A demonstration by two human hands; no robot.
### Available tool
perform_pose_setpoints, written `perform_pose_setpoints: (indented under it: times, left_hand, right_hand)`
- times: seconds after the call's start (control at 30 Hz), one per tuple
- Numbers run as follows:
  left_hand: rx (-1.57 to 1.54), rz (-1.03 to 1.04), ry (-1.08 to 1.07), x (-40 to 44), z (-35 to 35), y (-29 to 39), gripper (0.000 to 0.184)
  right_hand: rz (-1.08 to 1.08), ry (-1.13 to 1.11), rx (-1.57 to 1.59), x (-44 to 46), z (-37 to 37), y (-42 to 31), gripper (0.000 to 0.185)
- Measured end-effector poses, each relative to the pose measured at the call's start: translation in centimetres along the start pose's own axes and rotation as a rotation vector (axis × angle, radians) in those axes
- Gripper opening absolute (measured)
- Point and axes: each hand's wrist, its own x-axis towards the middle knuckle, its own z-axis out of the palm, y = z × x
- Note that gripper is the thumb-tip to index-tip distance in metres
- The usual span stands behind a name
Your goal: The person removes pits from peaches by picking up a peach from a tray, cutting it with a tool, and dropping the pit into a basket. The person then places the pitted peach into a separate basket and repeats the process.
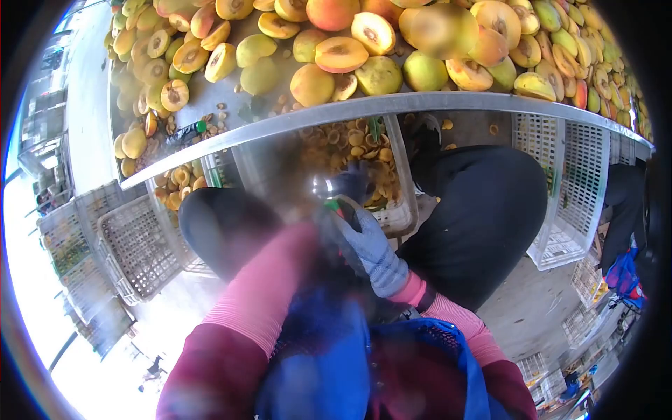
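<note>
My right hand (374, 248), in a grey-blue knitted glove, is closed around a small tool (333, 206) with a green and red handle. A shiny metal part shows at the tool's far end; its exact kind is unclear. My left forearm (276, 273), in a pink sleeve, reaches toward the same spot, but a blur on the lens smears its hand. A dark glove (353, 182) shows just beyond the tool, probably my left hand, with its fingers unclear. Below both hands stands a pale crate (402, 217) holding many halved yellow fruits (360, 140).
A metal-edged table (336, 108) spans the top, heaped with whole and halved peaches (343, 54). White plastic crates stand on the left (140, 245) and right (577, 196). My knees (483, 203) flank the middle crate. Another person's dark-clothed leg (619, 210) is at far right.
</note>
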Motion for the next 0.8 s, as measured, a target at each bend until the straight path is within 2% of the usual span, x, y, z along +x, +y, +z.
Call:
perform_pose_setpoints:
  times: [0.17,0.27,0.3,0.33,0.4,0.47,0.53,0.6,0.63,0.77,0.8]
  left_hand:
    - [0.011,0.182,-0.055,-0.1,1.7,2.2,0.041]
    - [-0.167,0.163,-0.274,1.0,1.3,0.8,0.046]
    - [-0.457,0.116,-0.119,1.6,0.5,0.1,0.045]
    - [-0.555,0.046,-0.020,1.8,-0.1,-0.8,0.043]
    - [-0.709,-0.081,0.179,0.5,-7.0,-1.3,0.037]
    - [-0.902,-0.055,0.324,-2.8,-12.6,-1.0,0.033]
    - [-1.116,0.025,0.442,-6.7,-16.7,-0.6,0.031]
    - [-0.977,0.151,0.512,-10.6,-19.3,0.3,0.035]
    - [-1.050,0.157,0.524,-11.5,-19.3,0.4,0.035]
    - [-1.452,0.049,0.416,-15.1,-19.2,0.9,0.043]
    - [-1.489,0.069,0.442,-15.7,-18.5,1.1,0.044]
  right_hand:
    - [0.070,0.040,0.028,0.8,-0.1,0.9,0.013]
    - [-0.018,0.066,0.149,1.3,-0.6,1.2,0.021]
    - [-0.072,0.081,0.203,1.3,-0.9,1.1,0.025]
    - [-0.150,0.195,0.233,1.2,-1.2,0.4,0.024]
    - [-0.302,0.415,0.294,1.3,-1.7,-1.9,0.022]
    - [-0.180,0.430,0.609,2.8,-3.4,-1.3,0.021]
    - [-0.259,0.408,0.210,2.5,-2.1,-1.1,0.024]
    - [-0.214,0.238,0.157,2.3,-1.5,-0.1,0.036]
    - [-0.191,0.157,0.127,2.1,-1.4,0.3,0.044]
    - [-0.274,0.030,0.236,1.3,-1.0,0.9,0.039]
    - [-0.120,0.116,0.053,0.2,0.6,-1.1,0.038]
